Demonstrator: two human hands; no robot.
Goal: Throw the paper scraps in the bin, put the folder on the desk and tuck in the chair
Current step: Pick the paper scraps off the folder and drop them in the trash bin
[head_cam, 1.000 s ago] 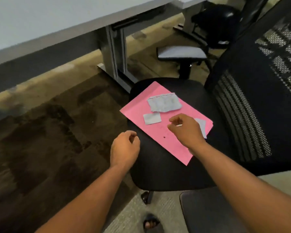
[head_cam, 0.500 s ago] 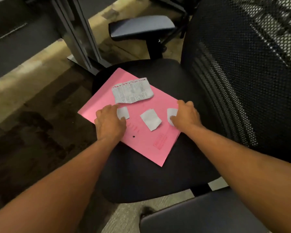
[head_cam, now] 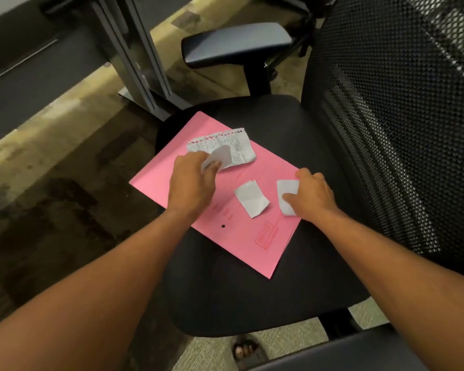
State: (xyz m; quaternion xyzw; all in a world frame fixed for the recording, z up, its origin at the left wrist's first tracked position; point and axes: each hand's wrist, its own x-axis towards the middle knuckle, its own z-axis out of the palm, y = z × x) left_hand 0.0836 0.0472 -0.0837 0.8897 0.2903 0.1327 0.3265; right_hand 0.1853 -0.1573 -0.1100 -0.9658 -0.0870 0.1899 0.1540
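Note:
A pink folder lies flat on the black seat of an office chair. On the folder are a printed receipt scrap, a small white scrap in the middle, and another white scrap at its right edge. My left hand pinches a small white scrap lifted just above the folder, in front of the receipt. My right hand rests on the right scrap, thumb and fingers pressing its edges.
The chair's mesh backrest rises on the right, and one armrest sticks out behind the seat. A grey desk leg stands on the carpet at the back left. A sandalled foot shows below the seat.
My left hand has picked one small scrap off the folder and moved up toward the receipt. My right hand has slid further onto the right scrap.

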